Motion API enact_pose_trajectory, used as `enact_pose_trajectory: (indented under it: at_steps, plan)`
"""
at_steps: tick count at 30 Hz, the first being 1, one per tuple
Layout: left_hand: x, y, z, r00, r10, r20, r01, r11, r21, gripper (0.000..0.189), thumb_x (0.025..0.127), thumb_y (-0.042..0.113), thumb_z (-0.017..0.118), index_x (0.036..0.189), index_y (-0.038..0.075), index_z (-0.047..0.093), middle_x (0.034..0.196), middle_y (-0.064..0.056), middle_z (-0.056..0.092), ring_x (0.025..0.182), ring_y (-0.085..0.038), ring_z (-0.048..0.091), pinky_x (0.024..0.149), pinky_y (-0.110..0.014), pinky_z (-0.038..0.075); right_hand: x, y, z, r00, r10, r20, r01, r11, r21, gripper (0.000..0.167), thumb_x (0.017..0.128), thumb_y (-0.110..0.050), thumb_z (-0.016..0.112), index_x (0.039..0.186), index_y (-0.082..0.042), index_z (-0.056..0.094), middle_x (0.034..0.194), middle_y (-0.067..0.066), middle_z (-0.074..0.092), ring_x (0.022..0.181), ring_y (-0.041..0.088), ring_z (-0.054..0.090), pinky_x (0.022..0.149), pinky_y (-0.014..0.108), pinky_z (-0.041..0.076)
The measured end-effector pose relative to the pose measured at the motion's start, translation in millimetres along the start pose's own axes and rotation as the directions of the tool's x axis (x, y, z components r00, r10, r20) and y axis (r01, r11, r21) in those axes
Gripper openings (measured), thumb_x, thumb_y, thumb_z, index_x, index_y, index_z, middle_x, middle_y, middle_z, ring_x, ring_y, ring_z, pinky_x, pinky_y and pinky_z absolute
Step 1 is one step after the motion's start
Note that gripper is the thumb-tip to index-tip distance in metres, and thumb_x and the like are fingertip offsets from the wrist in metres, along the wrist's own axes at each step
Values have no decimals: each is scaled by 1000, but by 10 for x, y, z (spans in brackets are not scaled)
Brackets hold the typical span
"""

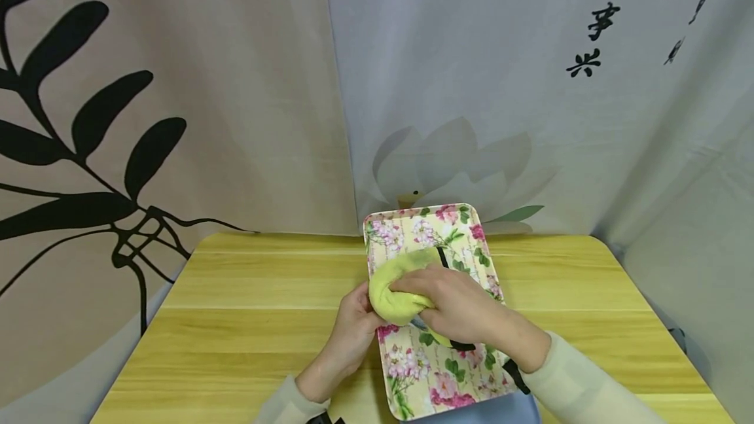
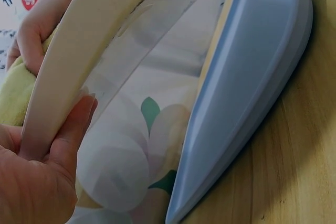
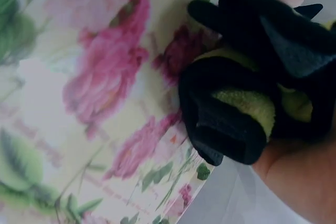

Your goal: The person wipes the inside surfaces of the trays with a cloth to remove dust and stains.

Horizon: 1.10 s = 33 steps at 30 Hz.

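Observation:
A rectangular tray [image 1: 427, 381] with a pink floral print is tilted up above the table. My left hand [image 1: 353, 329] grips its left edge; in the left wrist view, the thumb of that hand [image 2: 47, 182] lies against the tray's cream underside [image 2: 68, 72]. My right hand [image 1: 456, 303] holds a bunched yellow-green cloth [image 1: 397, 290] with black edging against the printed face. Folds of the cloth's dark edging [image 3: 226, 114] hang beside the print in the right wrist view, where most of the right hand is hidden.
Beneath the raised tray, a blue-rimmed tray [image 2: 241, 87] with a pale leaf-and-petal pattern lies on the wooden table [image 1: 235, 345]. A printed curtain [image 1: 265, 84] hangs behind the table's far edge.

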State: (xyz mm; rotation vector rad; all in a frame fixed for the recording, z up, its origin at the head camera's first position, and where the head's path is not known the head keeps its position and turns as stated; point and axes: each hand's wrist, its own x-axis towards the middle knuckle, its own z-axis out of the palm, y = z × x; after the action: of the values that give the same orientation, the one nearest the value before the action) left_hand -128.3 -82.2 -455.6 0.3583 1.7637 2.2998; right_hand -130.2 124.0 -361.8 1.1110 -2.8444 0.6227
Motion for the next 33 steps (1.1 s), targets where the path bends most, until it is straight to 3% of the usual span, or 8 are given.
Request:
enact_pose_trajectory:
  at_steps: [9,14,20,23,25,27,30,33]
  plan:
    - [-7,-2,-12,999,4,45,-1,998,-56,64,92,-12,53,153,1,45,118,-20,75,103,-29,75,90,-43,63,-174,83,-62,1000,-1,8,2,997,-76,54,86,3,67,135,-21,71,137,-1,69,122,24,64,92,45,60]
    - [-5,16,-29,999,-7,49,10,997,-72,58,98,-5,57,155,2,43,129,-20,71,111,-32,73,93,-44,61,-312,175,-142,996,85,27,-84,996,-28,56,88,2,67,140,-19,68,140,3,66,130,29,60,104,55,54]
    - [1,17,-45,999,-6,38,8,999,-52,56,99,-4,56,153,-2,44,129,-22,70,110,-31,73,92,-41,61,-477,289,-161,977,214,-4,-213,974,77,56,90,0,67,142,-18,66,141,6,65,131,31,59,103,56,54]
    - [7,13,-60,999,4,34,-2,999,-41,56,99,-4,57,153,-3,43,130,-23,69,112,-31,73,93,-39,61,-542,317,-163,957,289,-4,-284,944,169,57,90,1,67,144,-17,64,122,7,72,90,18,69,78,40,60]
    - [9,13,-67,1000,6,25,-5,999,-37,55,99,-4,58,152,-3,44,130,-24,69,113,-30,72,94,-38,61,-565,321,-156,946,325,2,-318,922,221,58,91,1,66,146,-17,63,101,5,71,64,8,55,62,29,51]
    - [11,16,-69,1000,5,15,-4,999,-37,54,99,-4,58,152,-3,45,131,-24,69,113,-31,72,93,-38,61,-573,311,-140,939,345,11,-335,904,265,58,91,1,66,146,-18,62,101,4,69,53,6,39,52,26,43]
    - [10,22,-66,1000,-4,3,4,999,-42,54,98,-5,58,151,-4,47,130,-26,69,112,-32,72,92,-38,62,-561,277,-101,943,333,16,-324,903,281,58,91,0,67,146,-17,62,118,5,70,59,7,44,56,26,45]
    - [8,26,-61,1000,-16,-5,16,999,-48,54,98,-5,58,151,-4,47,129,-26,69,110,-32,73,91,-38,62,-533,230,-55,954,301,19,-293,913,283,57,91,0,68,146,-16,62,135,7,66,80,13,58,67,30,52]
